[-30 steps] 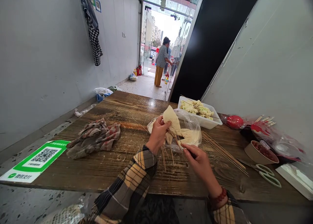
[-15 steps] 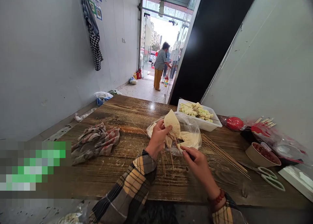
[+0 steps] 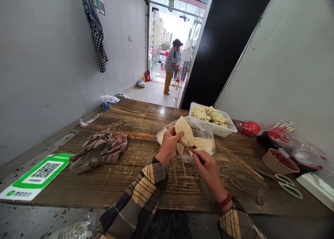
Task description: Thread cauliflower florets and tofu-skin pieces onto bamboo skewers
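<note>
My left hand pinches a pale, flat sheet of bean curd, holding it raised and tilted above the table. Just to the right, my right hand is closed with thumb and fingertips on a thin bamboo skewer at the lower edge of that sheet. How far the skewer goes into it is hidden. Behind both hands lies an open clear plastic bag with more pale sheets. Several skewers stick out below my left wrist toward me.
Right of the bag lie loose skewers, green-handled scissors and a paper bowl. A white tray of skewered cauliflower stands behind. To the left are a crumpled cloth and a green QR-code sign. A person stands in the doorway.
My right hand has shifted slightly left and up, closer to the bean curd sheet. The left hand keeps its grip. In the doorway, the person's posture has changed a little.
</note>
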Motion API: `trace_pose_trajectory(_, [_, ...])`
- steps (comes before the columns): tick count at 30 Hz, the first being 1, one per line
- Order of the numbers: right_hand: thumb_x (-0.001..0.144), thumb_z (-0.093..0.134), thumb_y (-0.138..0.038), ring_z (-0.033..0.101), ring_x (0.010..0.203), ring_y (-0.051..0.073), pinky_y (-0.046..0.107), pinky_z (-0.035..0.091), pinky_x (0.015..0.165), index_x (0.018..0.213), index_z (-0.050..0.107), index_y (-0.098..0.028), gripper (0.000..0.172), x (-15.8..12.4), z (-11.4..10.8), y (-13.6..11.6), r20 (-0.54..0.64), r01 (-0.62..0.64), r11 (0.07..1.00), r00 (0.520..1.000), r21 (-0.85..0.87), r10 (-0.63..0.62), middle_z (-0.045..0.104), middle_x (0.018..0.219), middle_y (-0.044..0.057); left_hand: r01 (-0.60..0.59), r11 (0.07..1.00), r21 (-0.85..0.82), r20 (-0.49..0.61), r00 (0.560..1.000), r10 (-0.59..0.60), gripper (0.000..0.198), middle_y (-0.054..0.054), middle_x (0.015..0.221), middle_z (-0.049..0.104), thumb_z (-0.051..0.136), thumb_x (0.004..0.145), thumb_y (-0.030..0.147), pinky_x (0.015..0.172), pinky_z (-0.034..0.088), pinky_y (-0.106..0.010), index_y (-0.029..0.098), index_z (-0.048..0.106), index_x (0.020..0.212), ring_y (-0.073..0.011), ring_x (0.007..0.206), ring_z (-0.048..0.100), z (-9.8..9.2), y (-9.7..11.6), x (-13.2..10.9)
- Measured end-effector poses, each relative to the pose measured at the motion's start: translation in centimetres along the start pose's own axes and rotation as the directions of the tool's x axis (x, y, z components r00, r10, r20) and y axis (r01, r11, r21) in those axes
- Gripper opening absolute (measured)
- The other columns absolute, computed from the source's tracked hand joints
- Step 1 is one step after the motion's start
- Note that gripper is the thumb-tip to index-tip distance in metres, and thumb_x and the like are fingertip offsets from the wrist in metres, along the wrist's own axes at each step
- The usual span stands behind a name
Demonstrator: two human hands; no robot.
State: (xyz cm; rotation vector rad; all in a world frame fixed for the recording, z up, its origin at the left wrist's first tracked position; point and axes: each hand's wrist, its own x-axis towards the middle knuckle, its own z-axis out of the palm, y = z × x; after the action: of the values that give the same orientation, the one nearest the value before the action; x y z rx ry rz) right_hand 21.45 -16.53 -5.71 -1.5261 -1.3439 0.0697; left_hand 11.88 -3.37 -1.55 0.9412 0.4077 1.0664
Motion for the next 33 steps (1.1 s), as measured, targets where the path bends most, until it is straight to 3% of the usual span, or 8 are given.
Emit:
trace_pose_trajectory(3, [0.090,0.050,-0.030,0.066,0.087,0.020,0.033,0.052,0.078,0.100,0.070,-0.022,0.024,-0.2,0.0,0.0,-0.010,0.023,1.000,1.000,0.002,-0.023,0.071,0.094,0.007,0.018,1.000,-0.009,-0.027,0.999,-0.019,0.039,-0.002,0.082,0.070,0.082,0.053,0.023,0.069,0.050,-0.028,0.015,0.063,0.087,-0.0147,0.070,0.063,-0.1,0.0,0.1])
trace_pose_trajectory(8, [0.091,0.050,-0.027,0.065,0.088,0.019,0.032,0.051,0.078,0.104,0.069,-0.022,0.023,-0.5,-0.2,0.4,0.009,0.049,0.999,0.999,0.003,-0.049,0.070,0.095,0.007,0.102,0.995,-0.015,0.023,0.995,-0.101,0.043,-0.005,0.087,0.072,0.081,0.055,0.025,0.064,0.050,-0.027,0.015,0.063,0.092,-0.0154,0.069,0.064,-0.2,0.1,0.1])
trace_pose_trajectory(16, [0.093,0.049,-0.029,0.064,0.088,0.020,0.034,0.051,0.080,0.106,0.069,-0.021,0.025,-0.9,-0.7,1.0,0.017,0.061,0.998,0.998,-0.036,-0.060,0.069,0.095,0.007,0.189,0.981,-0.033,0.041,0.981,-0.188,0.035,-0.006,0.086,0.073,0.077,0.060,0.026,0.055,0.050,-0.024,0.015,0.064,0.091,-0.0151,0.065,0.065,-0.7,-0.5,0.3])
trace_pose_trajectory(28, [0.093,0.049,-0.026,0.063,0.085,0.018,0.030,0.049,0.074,0.108,0.069,-0.022,0.025,-0.5,-0.6,1.6,0.004,0.109,0.994,0.994,-0.006,-0.109,0.067,0.092,0.007,0.252,0.968,-0.014,0.061,0.966,-0.251,0.030,-0.006,0.080,0.072,0.073,0.062,0.022,0.051,0.050,-0.023,0.012,0.066,0.090,-0.0134,0.058,0.062,-0.8,-0.6,0.1])
trace_pose_trajectory(33, [0.092,0.051,-0.025,0.063,0.087,0.018,0.031,0.049,0.079,0.106,0.069,-0.020,0.023,-0.1,-0.4,1.2,-0.021,0.098,0.995,0.995,0.021,-0.097,0.068,0.093,0.007,0.219,0.976,-0.009,0.084,0.972,-0.218,0.035,-0.006,0.085,0.071,0.074,0.063,0.023,0.051,0.048,-0.022,0.013,0.065,0.095,-0.0127,0.061,0.061,-0.8,-1.2,0.1])
